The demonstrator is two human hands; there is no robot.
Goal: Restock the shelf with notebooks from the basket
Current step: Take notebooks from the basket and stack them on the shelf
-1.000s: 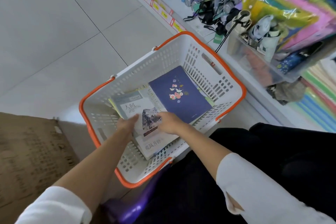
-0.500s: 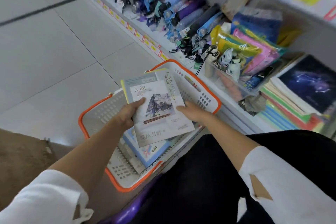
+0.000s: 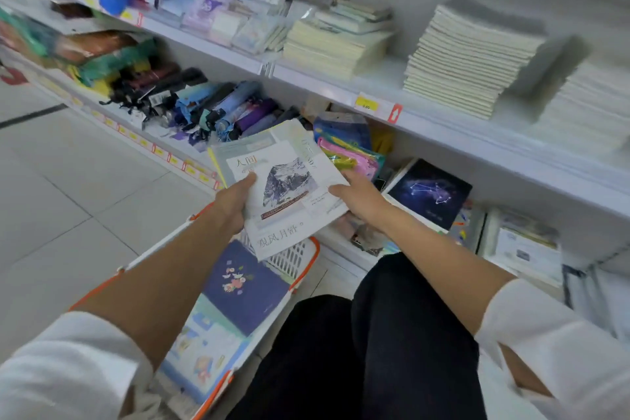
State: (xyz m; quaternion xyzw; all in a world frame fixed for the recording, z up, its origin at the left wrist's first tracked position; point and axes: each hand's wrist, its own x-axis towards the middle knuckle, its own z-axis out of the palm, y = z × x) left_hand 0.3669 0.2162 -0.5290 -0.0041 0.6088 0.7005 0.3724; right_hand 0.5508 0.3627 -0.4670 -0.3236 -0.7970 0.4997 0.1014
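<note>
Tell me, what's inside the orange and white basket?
Inside the basket lie a dark blue flower notebook and a light blue cartoon notebook. The left arm and the held notebooks cover the rest, so anything else is hidden.

A small stack of notebooks (image 3: 283, 187) was held in the air above the basket's far end, in front of the lower shelf (image 3: 344, 245). The top one had a white cover with a grey mountain picture and printed characters, and it was tilted. The left grip (image 3: 231, 204) held the stack's left edge and the right grip (image 3: 358, 198) its right edge. The basket (image 3: 300, 259), white plastic lattice with an orange rim, stood on the floor beside the shelf. Inside it lay a navy notebook (image 3: 245, 286) with small flowers on its cover, flat on a pale blue notebook (image 3: 201, 351) with cartoon pictures. On the lower shelf lay a dark notebook (image 3: 431, 193) printed with a constellation.
</note>
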